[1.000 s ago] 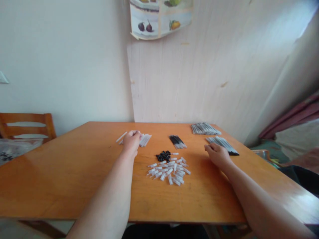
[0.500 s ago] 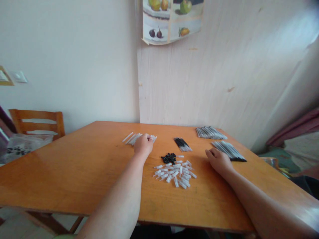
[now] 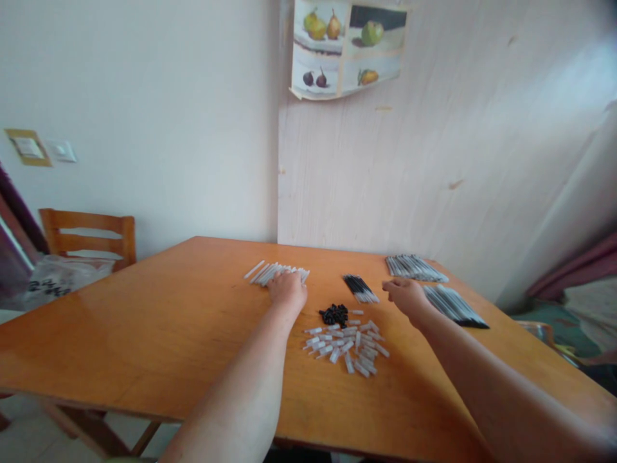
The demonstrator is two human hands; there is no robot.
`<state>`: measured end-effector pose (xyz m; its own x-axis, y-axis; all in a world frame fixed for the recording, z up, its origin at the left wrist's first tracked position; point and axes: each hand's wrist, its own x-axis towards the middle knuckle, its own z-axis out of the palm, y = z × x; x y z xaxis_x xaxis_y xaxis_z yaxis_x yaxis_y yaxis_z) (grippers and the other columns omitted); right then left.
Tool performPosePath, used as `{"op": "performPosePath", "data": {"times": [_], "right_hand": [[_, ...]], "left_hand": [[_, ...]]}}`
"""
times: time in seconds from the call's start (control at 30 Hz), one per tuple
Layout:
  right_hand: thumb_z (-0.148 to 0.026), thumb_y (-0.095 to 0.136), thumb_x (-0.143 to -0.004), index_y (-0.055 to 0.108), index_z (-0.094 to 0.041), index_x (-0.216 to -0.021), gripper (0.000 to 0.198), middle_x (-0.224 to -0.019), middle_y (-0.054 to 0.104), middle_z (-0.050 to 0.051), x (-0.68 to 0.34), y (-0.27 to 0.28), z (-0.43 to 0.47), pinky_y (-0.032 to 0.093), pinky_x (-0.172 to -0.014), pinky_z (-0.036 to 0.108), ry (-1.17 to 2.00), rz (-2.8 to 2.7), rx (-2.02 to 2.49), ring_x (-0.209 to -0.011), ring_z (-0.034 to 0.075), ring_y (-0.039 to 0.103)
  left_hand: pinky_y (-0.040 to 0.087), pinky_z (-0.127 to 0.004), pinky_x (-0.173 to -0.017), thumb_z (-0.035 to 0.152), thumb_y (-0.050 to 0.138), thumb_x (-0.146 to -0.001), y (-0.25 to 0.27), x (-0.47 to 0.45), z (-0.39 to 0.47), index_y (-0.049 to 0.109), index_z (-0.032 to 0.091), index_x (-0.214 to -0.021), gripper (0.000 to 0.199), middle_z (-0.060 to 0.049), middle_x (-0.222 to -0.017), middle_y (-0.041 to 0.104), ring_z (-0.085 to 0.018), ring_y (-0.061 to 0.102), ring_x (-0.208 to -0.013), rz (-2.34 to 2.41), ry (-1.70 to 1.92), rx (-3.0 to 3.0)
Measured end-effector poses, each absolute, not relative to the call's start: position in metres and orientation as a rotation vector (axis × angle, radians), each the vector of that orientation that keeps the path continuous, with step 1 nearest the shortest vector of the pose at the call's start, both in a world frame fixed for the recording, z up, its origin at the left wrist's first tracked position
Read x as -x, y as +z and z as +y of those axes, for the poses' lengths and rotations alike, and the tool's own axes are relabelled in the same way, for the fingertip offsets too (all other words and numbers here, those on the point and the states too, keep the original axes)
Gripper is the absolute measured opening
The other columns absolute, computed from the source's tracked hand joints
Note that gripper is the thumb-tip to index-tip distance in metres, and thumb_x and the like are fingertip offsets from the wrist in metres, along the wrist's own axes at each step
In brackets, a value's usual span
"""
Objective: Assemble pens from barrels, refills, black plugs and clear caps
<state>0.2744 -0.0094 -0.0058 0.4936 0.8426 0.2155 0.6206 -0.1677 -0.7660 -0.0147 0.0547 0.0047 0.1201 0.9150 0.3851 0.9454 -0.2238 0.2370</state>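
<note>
My left hand (image 3: 288, 290) is at the near edge of a row of white tubes (image 3: 272, 273), its fingers curled down. What they hold, if anything, is hidden behind the hand. My right hand (image 3: 406, 297) hovers between a small stack of black sticks with pale ends (image 3: 360, 289) and a larger bundle of grey sticks with black ends (image 3: 456, 305). Its thumb and fingertips are pinched together, and anything in them is too small to make out. Between my forearms lie a heap of small black pieces (image 3: 333, 315) and a spread of translucent white caps (image 3: 359, 344).
Another bundle of grey sticks (image 3: 415, 267) lies at the table's far right. The wooden table (image 3: 144, 328) meets the wall at the back. A wooden chair (image 3: 91, 233) with a plastic bag (image 3: 67, 278) stands to the left. Fruit pictures (image 3: 347, 51) hang above.
My right hand has moved left and forward, away from the grey bundle toward the black sticks. My left hand has drawn slightly back toward me across the white tubes. The view has shifted a little.
</note>
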Motion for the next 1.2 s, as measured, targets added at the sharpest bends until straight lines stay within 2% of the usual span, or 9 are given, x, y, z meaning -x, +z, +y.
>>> {"op": "performPosePath", "data": {"times": [0.13,0.27,0.47,0.83,1.2], "right_hand": [[-0.047,0.053,-0.073,0.064,-0.015,-0.068,0.034,-0.053,0.056,0.003,-0.261,-0.012,-0.004,0.031,-0.045,0.026,0.316,-0.972,1.729,-0.045,0.014,0.044],[-0.05,0.052,-0.074,0.062,-0.016,-0.064,0.037,-0.055,0.057,0.004,-0.267,-0.025,-0.005,0.032,-0.048,0.027,0.226,-1.017,1.773,-0.05,0.015,0.048],[-0.051,0.051,-0.075,0.069,-0.014,-0.075,0.041,-0.058,0.061,0.005,-0.279,-0.027,-0.012,0.033,-0.049,0.028,0.213,-1.038,1.843,-0.052,0.018,0.051],[-0.051,0.051,-0.075,0.06,-0.017,-0.06,0.039,-0.051,0.055,0.002,-0.277,-0.028,-0.01,0.031,-0.048,0.027,0.191,-1.095,1.774,-0.048,0.015,0.046],[-0.051,0.052,-0.077,0.061,-0.017,-0.063,0.038,-0.053,0.056,0.002,-0.275,-0.03,-0.008,0.032,-0.049,0.026,0.189,-1.108,1.749,-0.05,0.015,0.047]], "left_hand": [[0.039,-0.046,-0.087,0.032,0.058,-0.077,0.003,0.014,0.053,0.07,0.024,-0.093,0.021,-0.012,-0.108,0.066,-0.033,0.051,-0.11,-1.948,-0.684,2.29],[0.039,-0.046,-0.087,0.032,0.056,-0.079,0.002,0.014,0.051,0.07,0.023,-0.094,0.023,-0.012,-0.107,0.066,-0.032,0.051,-0.109,-1.951,-0.663,2.246],[0.037,-0.046,-0.088,0.032,0.056,-0.079,0.002,0.012,0.049,0.07,0.023,-0.094,0.022,-0.012,-0.106,0.066,-0.032,0.05,-0.109,-1.97,-0.616,2.244],[0.035,-0.047,-0.089,0.03,0.057,-0.079,-0.003,0.01,0.054,0.069,0.023,-0.09,0.018,-0.012,-0.106,0.066,-0.032,0.05,-0.11,-1.98,-0.575,2.243],[0.033,-0.048,-0.089,0.031,0.057,-0.079,-0.003,0.009,0.052,0.07,0.024,-0.088,0.018,-0.013,-0.105,0.066,-0.033,0.049,-0.11,-1.993,-0.578,2.25]]}}
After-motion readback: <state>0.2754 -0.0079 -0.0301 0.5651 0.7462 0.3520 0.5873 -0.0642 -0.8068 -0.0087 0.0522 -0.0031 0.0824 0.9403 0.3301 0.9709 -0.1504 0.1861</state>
